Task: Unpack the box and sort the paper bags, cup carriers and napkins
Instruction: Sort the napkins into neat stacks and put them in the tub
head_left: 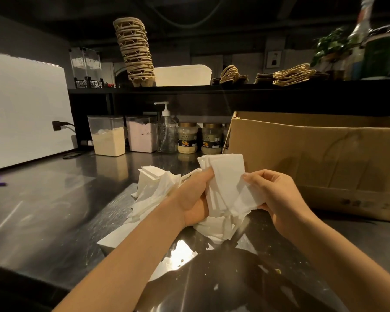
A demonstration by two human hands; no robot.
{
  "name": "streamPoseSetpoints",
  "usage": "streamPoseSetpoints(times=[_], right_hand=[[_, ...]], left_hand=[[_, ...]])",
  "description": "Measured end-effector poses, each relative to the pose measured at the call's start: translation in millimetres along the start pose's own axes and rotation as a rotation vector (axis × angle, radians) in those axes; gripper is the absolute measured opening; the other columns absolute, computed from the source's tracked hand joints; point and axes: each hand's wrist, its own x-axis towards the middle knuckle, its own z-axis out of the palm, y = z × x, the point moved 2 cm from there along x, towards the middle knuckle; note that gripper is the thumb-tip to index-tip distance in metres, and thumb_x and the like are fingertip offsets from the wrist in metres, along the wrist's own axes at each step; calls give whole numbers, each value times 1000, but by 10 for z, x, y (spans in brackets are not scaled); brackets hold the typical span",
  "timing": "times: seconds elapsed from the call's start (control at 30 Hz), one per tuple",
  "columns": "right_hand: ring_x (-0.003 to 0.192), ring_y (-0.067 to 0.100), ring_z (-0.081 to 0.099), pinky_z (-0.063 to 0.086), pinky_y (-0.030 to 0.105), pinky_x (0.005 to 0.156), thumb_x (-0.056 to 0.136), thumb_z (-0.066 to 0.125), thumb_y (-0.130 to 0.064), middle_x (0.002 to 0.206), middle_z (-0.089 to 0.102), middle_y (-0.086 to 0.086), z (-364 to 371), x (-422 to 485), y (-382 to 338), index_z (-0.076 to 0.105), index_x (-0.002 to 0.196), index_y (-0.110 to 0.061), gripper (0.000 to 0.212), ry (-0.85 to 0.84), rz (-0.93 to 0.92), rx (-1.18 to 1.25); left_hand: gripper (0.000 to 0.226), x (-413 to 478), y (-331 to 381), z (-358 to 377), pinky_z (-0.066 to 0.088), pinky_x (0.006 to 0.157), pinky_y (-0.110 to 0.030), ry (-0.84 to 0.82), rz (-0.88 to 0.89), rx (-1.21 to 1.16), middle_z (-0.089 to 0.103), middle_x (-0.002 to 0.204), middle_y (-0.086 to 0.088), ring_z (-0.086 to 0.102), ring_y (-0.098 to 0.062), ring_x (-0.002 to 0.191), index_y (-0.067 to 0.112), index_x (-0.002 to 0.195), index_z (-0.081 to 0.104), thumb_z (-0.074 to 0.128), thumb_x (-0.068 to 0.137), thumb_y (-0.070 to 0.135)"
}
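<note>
Above the steel counter (43,199), a fanned stack of white napkins (225,183) is gripped by both hands: left hand (195,199) curled round its edge, right hand (273,194) pinching the other side. Loose napkins (153,190) lie beneath (the cardboard box (313,158) just beside). Napkin-sorting seems underway; next, squaring the stack.

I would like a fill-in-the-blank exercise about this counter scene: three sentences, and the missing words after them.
1. The left hand and the right hand both hold a bundle of white ____.
2. The tall stack of cup carriers stands on the upper ____.
3. The cardboard box stands to the ____ of the hands.
Missing words: napkins; shelf; right.
</note>
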Motion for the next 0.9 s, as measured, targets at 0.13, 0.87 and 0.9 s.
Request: streamPoseSetpoints(times=[0.13, 0.87, 0.9], right_hand=[[91, 21, 61, 56, 30, 71, 92, 60, -20, 97, 62, 4, 24, 24, 58, 60, 87, -15, 8, 25, 78, 81], [82, 4, 56, 47, 15, 65, 96, 53, -15, 94, 59, -8, -25, 75, 140, 61, 110, -18, 17, -84, -439, -618], [83, 3, 56, 48, 14, 66, 95, 54, -14, 96, 60, -7, -13, 74, 178, 60, 112, -19, 19, -112, -479, -681]], left_hand=[[34, 12, -24, 13, 51, 91, -48, -9, -27, -81, 70, 110, -11, 66, -30, 103, 24, 111, 62, 41, 99, 48], [29, -17, 301, -362, 60, 56, -45, 218, 232, -291, 69, 109, -15, 69, -30, 90, 9, 122, 57, 60, 93, 10], [27, -20, 315, -384, 60, 57, -46, 233, 241, -309, 68, 109, -15, 68, -30, 91, 10, 120, 57, 59, 93, 10]])
